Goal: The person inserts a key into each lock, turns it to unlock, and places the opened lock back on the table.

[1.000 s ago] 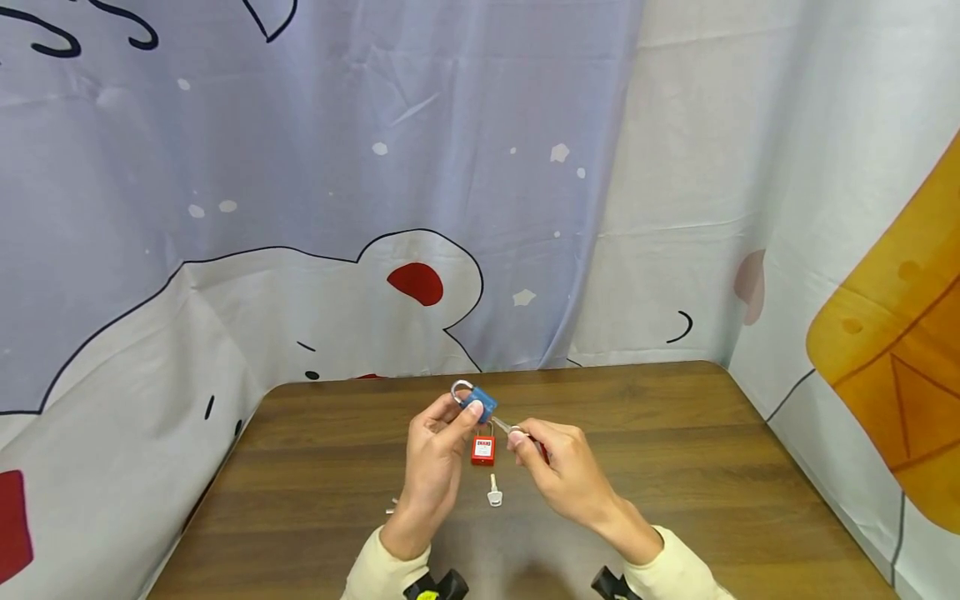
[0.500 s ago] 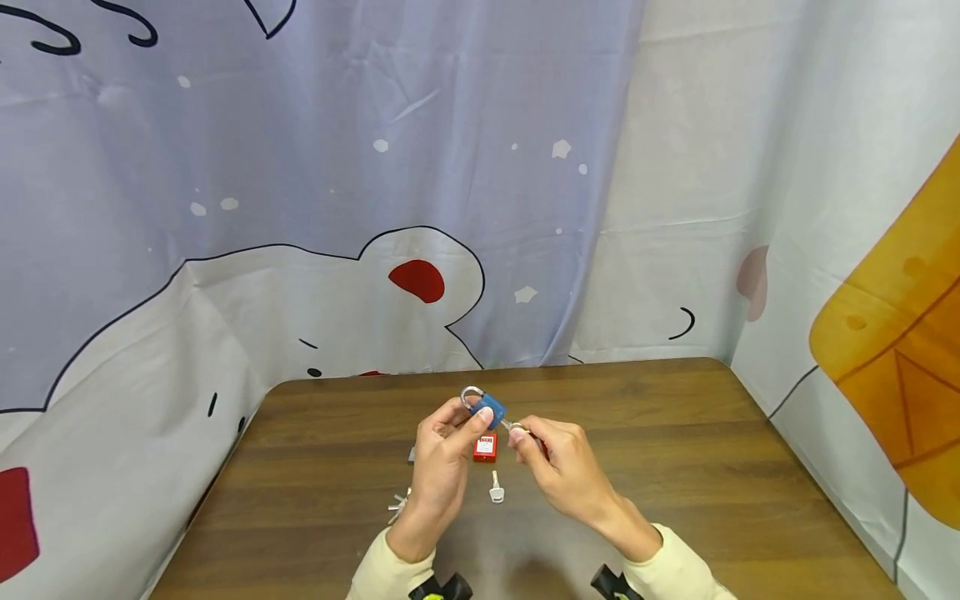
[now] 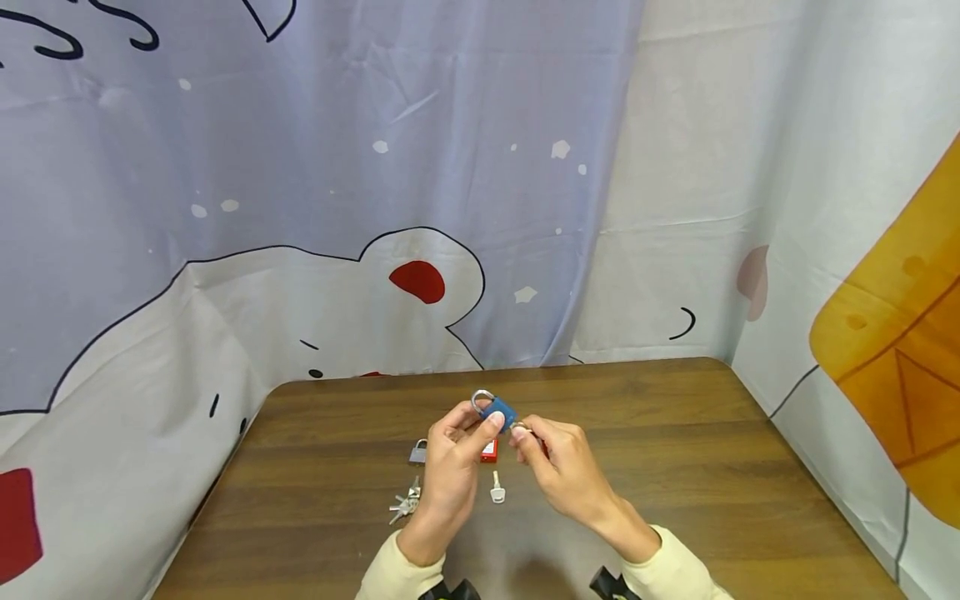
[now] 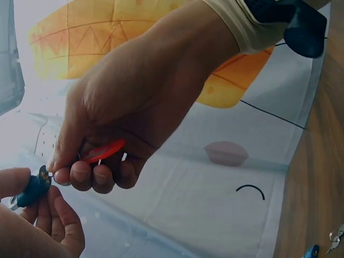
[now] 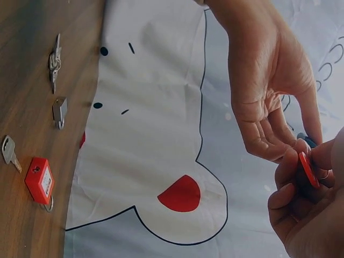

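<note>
- One blue padlock (image 3: 505,408) is held up above the wooden table (image 3: 675,475), in front of the person, its shackle tilted up and to the left.
- The left hand (image 3: 452,475) is clamped on that padlock, thumb across its face and fingers behind it.
- The right hand (image 3: 564,471) pinches a held key (image 4: 50,173) between thumb and forefinger; only a sliver of metal shows, at the blue padlock's lower end, and how deep it sits I cannot tell.
- A red tag (image 4: 106,151) lies within the right hand's curled fingers.
- On the table, a red padlock (image 3: 489,454) with a white label is partly hidden behind the left hand in the head view.
- Nearer the person than the red padlock lies a loose key (image 3: 497,490), apart from it, blade pointing away.
- To the left of the left hand are a grey padlock (image 3: 417,455) and, nearer the person, a bunch of keys (image 3: 406,503).
- A printed curtain (image 3: 465,167) hangs behind the table.
</note>
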A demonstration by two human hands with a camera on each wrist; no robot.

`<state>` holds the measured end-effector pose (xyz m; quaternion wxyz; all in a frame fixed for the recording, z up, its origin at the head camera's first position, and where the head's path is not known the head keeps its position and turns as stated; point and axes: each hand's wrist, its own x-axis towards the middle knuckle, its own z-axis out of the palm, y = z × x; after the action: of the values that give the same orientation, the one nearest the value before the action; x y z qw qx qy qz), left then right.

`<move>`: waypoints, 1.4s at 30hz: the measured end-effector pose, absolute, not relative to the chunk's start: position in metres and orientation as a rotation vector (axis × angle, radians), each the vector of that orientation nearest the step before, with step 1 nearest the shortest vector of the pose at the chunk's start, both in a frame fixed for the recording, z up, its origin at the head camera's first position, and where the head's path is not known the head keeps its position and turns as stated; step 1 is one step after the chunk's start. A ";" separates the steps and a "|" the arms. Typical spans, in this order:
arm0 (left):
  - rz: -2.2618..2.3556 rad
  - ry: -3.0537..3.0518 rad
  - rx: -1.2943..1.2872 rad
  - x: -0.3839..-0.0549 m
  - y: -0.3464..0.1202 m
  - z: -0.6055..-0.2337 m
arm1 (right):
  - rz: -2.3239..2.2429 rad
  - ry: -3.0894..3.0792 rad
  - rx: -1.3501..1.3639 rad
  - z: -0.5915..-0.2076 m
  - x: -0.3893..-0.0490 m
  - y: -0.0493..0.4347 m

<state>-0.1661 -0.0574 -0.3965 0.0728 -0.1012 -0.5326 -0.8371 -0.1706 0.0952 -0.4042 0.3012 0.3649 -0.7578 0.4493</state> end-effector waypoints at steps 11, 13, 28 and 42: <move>-2.448 -1.660 -0.299 -0.168 -0.054 -0.396 | 1.440 -2.116 0.922 -0.403 -0.168 0.099; -2.441 -1.668 -0.299 -0.167 -0.055 -0.397 | 1.490 -2.117 0.932 -0.403 -0.168 0.099; -2.341 -1.734 -0.292 -0.166 -0.054 -0.397 | 1.863 -2.091 0.994 -0.404 -0.166 0.098; -2.290 -1.759 -0.304 -0.164 -0.056 -0.397 | 2.182 -2.035 1.005 -0.410 -0.166 0.098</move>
<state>-0.1637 -0.0557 -0.3971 0.1189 -0.1039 -0.6016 -0.7831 -0.1658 0.0978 -0.4098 -0.0035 0.3193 -0.6462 0.6932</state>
